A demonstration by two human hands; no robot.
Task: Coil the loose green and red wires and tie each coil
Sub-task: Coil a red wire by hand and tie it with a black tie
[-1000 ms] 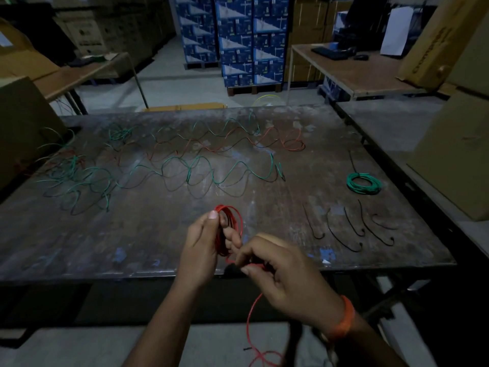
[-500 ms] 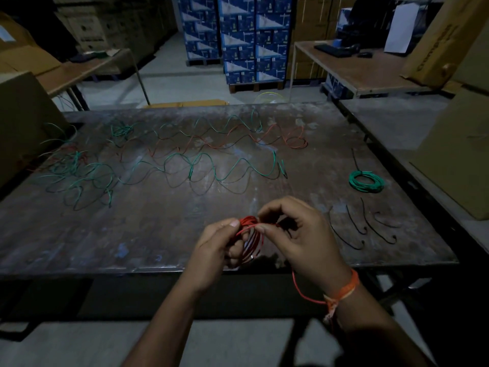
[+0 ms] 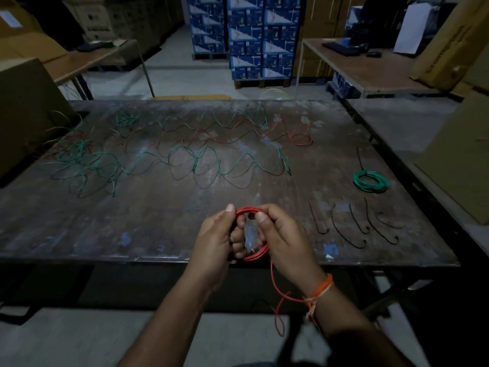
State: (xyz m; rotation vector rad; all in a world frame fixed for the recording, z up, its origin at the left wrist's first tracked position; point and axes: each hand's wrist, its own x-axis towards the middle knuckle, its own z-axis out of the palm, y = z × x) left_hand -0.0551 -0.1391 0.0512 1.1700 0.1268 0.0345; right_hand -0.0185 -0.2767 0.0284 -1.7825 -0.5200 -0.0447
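While tail hangs loose: left hand [image 3: 211, 235] grips red coil [image 3: 254, 254], right hand [image 3: 284, 234] pinches top; keep loops even, tension steady.

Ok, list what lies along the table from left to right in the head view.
Tangled green wires → loose green wire → red coil held in both hands → black ties → green coil.

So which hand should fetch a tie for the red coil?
Right. The black ties lie right of the right hand, and the left hand also grips the coil and could hold it.
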